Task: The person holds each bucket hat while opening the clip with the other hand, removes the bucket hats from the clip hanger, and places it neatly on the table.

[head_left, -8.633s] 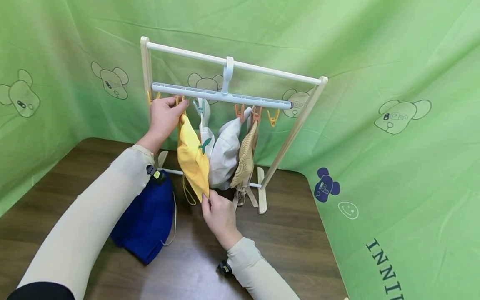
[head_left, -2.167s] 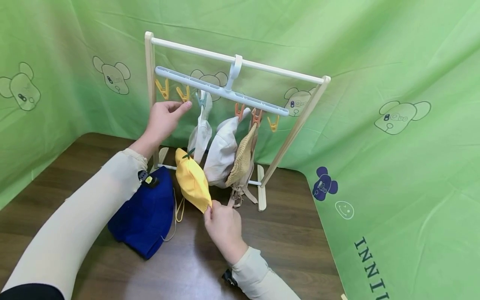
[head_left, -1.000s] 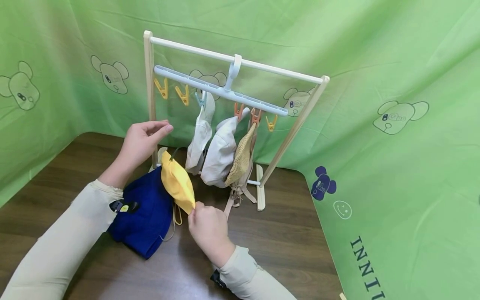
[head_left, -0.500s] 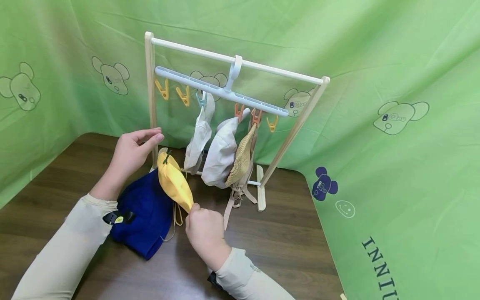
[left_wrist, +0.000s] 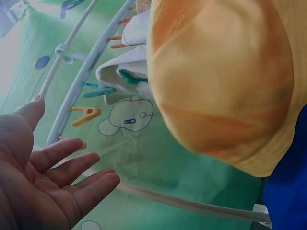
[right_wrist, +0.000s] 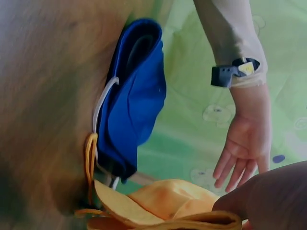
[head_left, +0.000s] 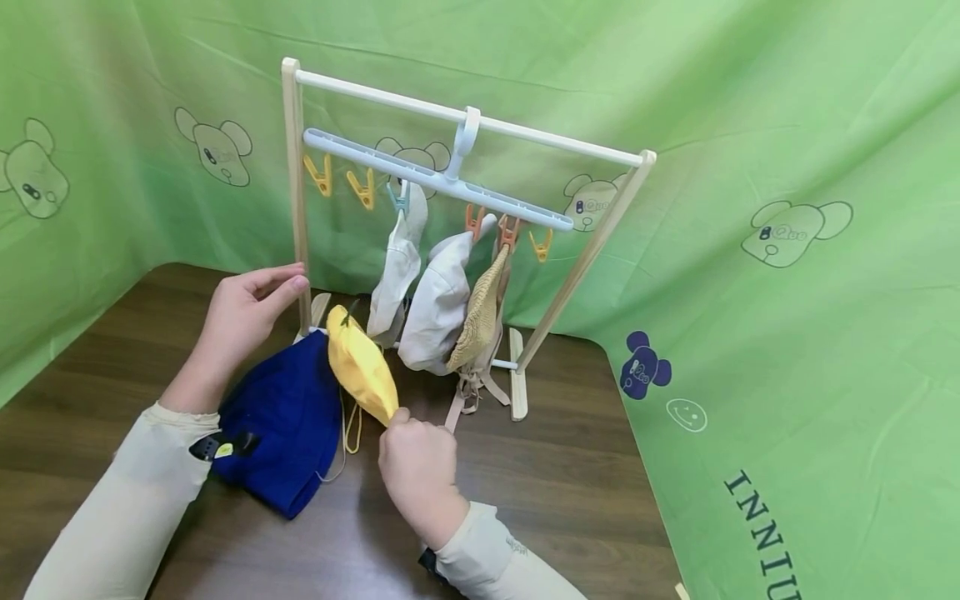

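My right hand (head_left: 420,471) pinches the brim of a yellow bucket hat (head_left: 362,367) and holds it off the rack, its cord hanging down. A small green leaf tab shows on the hat's crown. In the left wrist view the yellow hat (left_wrist: 220,81) fills much of the right side. My left hand (head_left: 243,312) is held in the air by the rack's left post, fingers extended and holding nothing. Below it a blue hat (head_left: 281,425) with a pale cord lies on the table. Two yellow clips (head_left: 361,189) hang bare at the hanger's left.
A wooden drying rack (head_left: 592,258) carries a pale blue clip hanger (head_left: 442,179). Clipped to it are a white hat (head_left: 397,275), a second pale hat (head_left: 438,308) and a tan woven hat (head_left: 480,312) with ribbons. Another yellow clip (head_left: 540,245) hangs at right. Green cloth surrounds the table.
The yellow hat has come off the left yellow clip and been lowered toward the blue hat in my right hand. My left hand has left the clip and drawn back left and down.
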A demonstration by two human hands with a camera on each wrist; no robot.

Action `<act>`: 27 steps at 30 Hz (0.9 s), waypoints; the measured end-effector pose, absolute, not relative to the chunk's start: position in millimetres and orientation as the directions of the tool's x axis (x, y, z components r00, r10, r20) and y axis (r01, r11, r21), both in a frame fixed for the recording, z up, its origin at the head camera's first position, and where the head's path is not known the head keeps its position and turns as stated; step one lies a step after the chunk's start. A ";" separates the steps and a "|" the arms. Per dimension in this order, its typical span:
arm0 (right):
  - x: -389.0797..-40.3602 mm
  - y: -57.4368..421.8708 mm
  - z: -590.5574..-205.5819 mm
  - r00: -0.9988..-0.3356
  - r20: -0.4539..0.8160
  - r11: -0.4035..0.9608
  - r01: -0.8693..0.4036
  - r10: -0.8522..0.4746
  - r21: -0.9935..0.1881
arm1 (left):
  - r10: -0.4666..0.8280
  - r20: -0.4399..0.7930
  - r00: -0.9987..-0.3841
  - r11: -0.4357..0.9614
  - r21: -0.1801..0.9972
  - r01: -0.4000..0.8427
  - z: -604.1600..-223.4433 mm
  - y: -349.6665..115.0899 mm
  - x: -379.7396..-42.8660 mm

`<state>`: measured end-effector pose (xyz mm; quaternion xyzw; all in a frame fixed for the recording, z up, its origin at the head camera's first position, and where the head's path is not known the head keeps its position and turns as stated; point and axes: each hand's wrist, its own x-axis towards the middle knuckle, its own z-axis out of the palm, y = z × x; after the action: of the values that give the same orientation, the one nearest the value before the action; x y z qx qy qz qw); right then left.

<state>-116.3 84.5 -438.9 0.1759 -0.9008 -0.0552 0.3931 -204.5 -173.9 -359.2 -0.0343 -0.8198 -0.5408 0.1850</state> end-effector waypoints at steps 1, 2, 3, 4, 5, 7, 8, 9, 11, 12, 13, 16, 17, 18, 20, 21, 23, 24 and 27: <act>-115.9 82.3 -439.5 -0.620 0.686 0.923 -0.299 -0.380 0.241 | -0.145 0.339 -0.929 0.415 0.874 0.254 -359.8 -175.3 -203.6; -115.5 80.3 -440.0 -0.611 0.682 0.913 -0.324 -0.401 0.247 | -0.147 0.340 -0.929 0.416 0.873 0.254 -360.2 -176.5 -202.8; -115.3 78.1 -440.4 -0.605 0.675 0.903 -0.347 -0.422 0.254 | -0.148 0.340 -0.929 0.419 0.872 0.253 -360.3 -177.1 -201.8; -115.1 76.0 -440.9 -0.601 0.667 0.893 -0.366 -0.441 0.261 | -0.148 0.341 -0.928 0.421 0.871 0.252 -360.4 -177.2 -201.1; -114.9 74.1 -441.3 -0.600 0.657 0.885 -0.380 -0.457 0.269 | -0.143 0.345 -0.928 0.425 0.868 0.257 -360.8 -177.4 -201.1; -114.5 70.3 -442.4 -0.599 0.638 0.871 -0.402 -0.484 0.283 | -0.140 0.346 -0.928 0.429 0.865 0.258 -360.5 -176.4 -200.1; -114.2 68.4 -443.0 -0.600 0.628 0.865 -0.412 -0.495 0.288 | -0.138 0.349 -0.927 0.430 0.864 0.261 -360.3 -175.7 -199.6; -113.8 66.6 -444.0 -0.602 0.618 0.859 -0.420 -0.505 0.293 | -0.137 0.348 -0.927 0.430 0.864 0.260 -360.1 -175.1 -198.9; -112.6 63.0 -444.8 -0.602 0.604 0.849 -0.437 -0.522 0.298 | -0.135 0.348 -0.928 0.430 0.864 0.262 -360.2 -174.5 -198.0; -112.3 61.2 -445.4 -0.602 0.597 0.844 -0.445 -0.530 0.301 | -0.135 0.347 -0.928 0.433 0.863 0.260 -359.8 -174.3 -196.8; -111.9 60.0 -445.5 -0.601 0.592 0.839 -0.452 -0.537 0.303 | -0.133 0.350 -0.927 0.435 0.861 0.263 -359.8 -174.0 -196.4; -111.0 56.1 -445.4 -0.593 0.583 0.827 -0.465 -0.556 0.316 | -0.122 0.358 -0.926 0.444 0.854 0.272 -359.1 -173.3 -196.2; -110.9 54.6 -445.6 -0.589 0.583 0.824 -0.464 -0.561 0.324 | -0.118 0.361 -0.925 0.446 0.852 0.275 -358.7 -173.3 -196.5; -110.6 52.9 -445.3 -0.583 0.583 0.821 -0.463 -0.566 0.334 | -0.112 0.364 -0.925 0.448 0.849 0.280 -358.5 -173.6 -197.1; -109.8 49.4 -445.2 -0.568 0.586 0.813 -0.459 -0.578 0.358 | -0.107 0.365 -0.925 0.444 0.850 0.284 -357.8 -173.2 -197.9; -109.1 47.5 -445.1 -0.560 0.586 0.808 -0.458 -0.586 0.370 | -0.104 0.360 -0.927 0.440 0.852 0.282 -357.6 -173.1 -198.0; -108.1 43.4 -445.8 -0.542 0.585 0.795 -0.462 -0.604 0.393 | -0.098 0.352 -0.931 0.436 0.856 0.278 -357.9 -173.2 -197.6; -107.7 41.4 -446.6 -0.533 0.580 0.786 -0.469 -0.616 0.403 | -0.094 0.350 -0.932 0.435 0.857 0.277 -358.1 -173.1 -197.0; -107.0 35.7 -448.7 -0.516 0.562 0.761 -0.490 -0.647 0.426 | -0.091 0.340 -0.936 0.433 0.860 0.270 -359.1 -173.8 -195.4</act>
<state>-107.0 35.7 -448.7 0.3289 -0.8639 -0.1072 0.3662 -195.4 -173.8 -359.1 -0.0538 -0.8292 -0.5296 0.1704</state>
